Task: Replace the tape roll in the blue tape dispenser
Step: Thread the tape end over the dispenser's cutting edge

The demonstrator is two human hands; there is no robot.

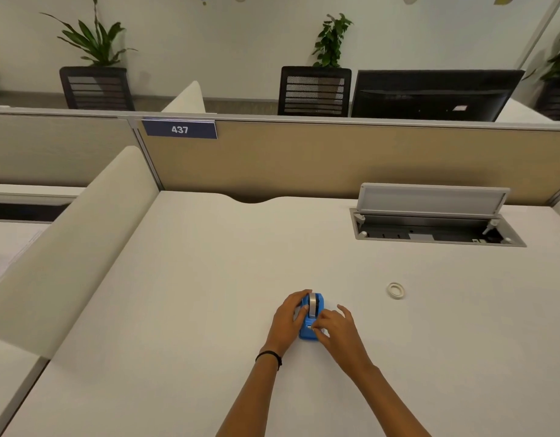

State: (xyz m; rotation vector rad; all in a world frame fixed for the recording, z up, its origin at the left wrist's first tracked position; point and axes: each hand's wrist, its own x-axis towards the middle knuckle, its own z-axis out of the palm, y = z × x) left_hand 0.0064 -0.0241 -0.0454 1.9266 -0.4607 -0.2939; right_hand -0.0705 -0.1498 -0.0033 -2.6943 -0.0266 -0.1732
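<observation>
Hands (313,326) clasping blue tape dispenser (307,335), body mostly hidden, fingertip contact unclear

Between the hands, the tape dispenser (311,333) looks like smooth blue plastic, its tape roll (313,305) glossy grey. The desk (209,294) beneath them is matt off-white, and right of the right hand (337,328) the spare roll (395,290) looks pale and slightly shiny.

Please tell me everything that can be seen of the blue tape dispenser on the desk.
The blue tape dispenser is small and looks like glossy plastic. It stands upright on the white desk, its narrow cutter end toward the person. A grey-looking tape roll sits on edge in its rounded far part. The left hand holds its left side, with fingers over the top. The right hand has its fingertips at the near end, by the cutter. A smaller white roll lies apart, to the right.
</observation>
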